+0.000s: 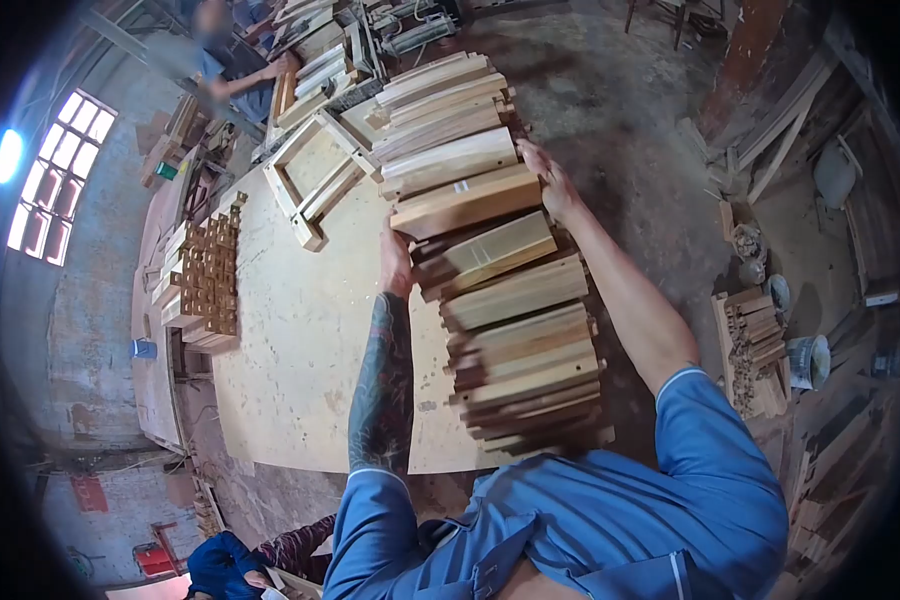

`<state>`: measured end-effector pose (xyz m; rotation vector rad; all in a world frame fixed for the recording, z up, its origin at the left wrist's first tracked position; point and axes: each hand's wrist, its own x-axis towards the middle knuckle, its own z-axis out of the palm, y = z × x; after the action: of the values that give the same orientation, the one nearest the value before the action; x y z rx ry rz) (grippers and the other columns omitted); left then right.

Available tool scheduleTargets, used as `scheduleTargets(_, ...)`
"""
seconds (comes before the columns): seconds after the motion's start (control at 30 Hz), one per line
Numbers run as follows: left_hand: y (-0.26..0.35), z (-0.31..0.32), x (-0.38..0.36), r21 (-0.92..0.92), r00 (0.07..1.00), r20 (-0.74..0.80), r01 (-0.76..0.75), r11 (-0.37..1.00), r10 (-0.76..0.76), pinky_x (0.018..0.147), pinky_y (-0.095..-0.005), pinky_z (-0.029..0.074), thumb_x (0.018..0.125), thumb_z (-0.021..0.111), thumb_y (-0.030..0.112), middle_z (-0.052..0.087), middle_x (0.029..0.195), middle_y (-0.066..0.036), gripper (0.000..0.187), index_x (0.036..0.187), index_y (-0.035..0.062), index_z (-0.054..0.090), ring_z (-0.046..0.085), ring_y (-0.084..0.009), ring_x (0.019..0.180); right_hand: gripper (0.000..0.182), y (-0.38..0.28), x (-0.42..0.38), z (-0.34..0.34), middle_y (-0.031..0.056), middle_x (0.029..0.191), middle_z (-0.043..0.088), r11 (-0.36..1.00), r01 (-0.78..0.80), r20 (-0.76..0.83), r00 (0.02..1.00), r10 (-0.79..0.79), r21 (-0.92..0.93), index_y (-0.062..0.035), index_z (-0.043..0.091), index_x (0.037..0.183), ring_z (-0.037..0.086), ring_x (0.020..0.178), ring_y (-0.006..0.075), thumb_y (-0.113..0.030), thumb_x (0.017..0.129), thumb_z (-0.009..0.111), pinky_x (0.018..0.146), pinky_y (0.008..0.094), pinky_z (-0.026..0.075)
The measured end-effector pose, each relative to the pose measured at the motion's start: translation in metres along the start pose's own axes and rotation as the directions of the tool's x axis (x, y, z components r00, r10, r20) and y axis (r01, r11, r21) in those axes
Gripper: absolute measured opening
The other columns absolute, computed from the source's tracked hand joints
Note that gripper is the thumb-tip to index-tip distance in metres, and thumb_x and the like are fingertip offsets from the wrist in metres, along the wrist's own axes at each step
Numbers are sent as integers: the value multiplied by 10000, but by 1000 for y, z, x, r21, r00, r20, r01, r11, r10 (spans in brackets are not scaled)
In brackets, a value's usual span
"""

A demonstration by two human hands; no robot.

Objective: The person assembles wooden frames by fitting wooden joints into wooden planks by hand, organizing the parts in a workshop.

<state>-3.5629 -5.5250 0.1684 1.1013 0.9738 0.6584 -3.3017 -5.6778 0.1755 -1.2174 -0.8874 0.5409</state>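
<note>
Between my two hands is a short wooden piece (470, 203) with two pale marks across its upper edge. My left hand (396, 258) grips its left end, the fingers partly hidden behind the wood. At the other end, my right hand (550, 182) is closed around the corner, with the thumb near the top. Just below it, a similar marked piece (495, 255) lies tilted in a long row of stacked wooden pieces (520, 345). The row runs along the right edge of the pale work table (300, 400), from near my body to the far end.
A joined wooden frame (315, 175) lies on the table's far part. Stacked wood with notched ends (205, 275) stands at the left. Beyond the table another person (245, 75) handles wood; someone in blue (220, 565) is at lower left. Offcuts (755, 345) and a bucket (808, 360) stand right.
</note>
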Motion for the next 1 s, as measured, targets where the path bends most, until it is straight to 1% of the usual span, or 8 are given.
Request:
scheduleTargets(0.2,-8,5,-25,-137,962,-13,-272,953,272,985,-348,401,984,418,483,645,1151,-72,499,1266,99,567,574,-174,1060,601,-2,-13,-6,97,1404,501,999,39,82,996,-41,25,-3,464,1390,402,1345,192,-461,1003,463,1126,311,274)
scheduleTargets(0.27,-21,-19,-22,-155,972,206,-79,985,111,1133,-416,273,981,389,396,274,1568,-89,616,1550,209,244,301,-252,1401,651,4,-24,0,107,1469,423,984,-29,21,999,26,178,-14,429,1417,340,1399,224,-506,992,464,1154,326,223)
scheduleTargets(0.33,9,9,-53,-206,984,138,-82,975,112,1142,-442,255,926,428,475,222,1592,-67,684,1547,247,252,271,-296,1425,715,-7,-18,2,139,1547,307,984,-64,-14,998,68,168,-27,365,1464,248,1450,253,-534,973,482,1173,340,178)
scheduleTargets(0.5,3,-14,-57,10,929,89,-362,932,360,1129,-411,290,973,381,557,310,1547,-76,700,1547,185,235,368,-260,1380,820,-41,-44,-18,172,1600,163,974,-158,25,986,164,-164,-75,200,1537,84,1492,263,-627,963,395,1189,357,111)
scheduleTargets(0.7,-18,18,-87,-203,1000,-13,-29,979,27,932,-379,487,958,341,659,490,1418,-68,721,1473,155,353,564,-246,1189,759,19,-96,-27,104,1599,206,971,-238,55,969,239,-32,-54,197,1534,120,1485,214,-596,1007,259,1193,326,91)
scheduleTargets(0.77,-37,2,-75,-89,984,179,25,996,-8,1030,-398,418,961,322,662,428,1477,-90,755,1507,142,294,486,-251,1286,785,9,-101,-34,94,1594,214,886,-329,86,944,319,327,-33,218,1524,147,1475,191,-613,998,269,1193,320,94)
scheduleTargets(0.87,-34,-11,-95,-116,977,176,-102,988,121,1186,-463,-10,940,242,715,119,1610,-164,799,1561,220,153,108,-328,1486,822,-17,-122,-60,106,1588,219,938,-325,-94,937,337,119,13,231,1506,166,1467,184,-628,992,256,1195,317,90)
scheduleTargets(1.0,-75,-45,-126,-117,998,52,39,992,-33,1152,-548,-83,892,209,785,55,1609,-191,826,1556,296,155,41,-415,1475,804,33,-170,-76,77,1559,305,906,-416,-133,896,423,81,-166,228,1546,251,1439,192,-706,950,245,1175,359,173)
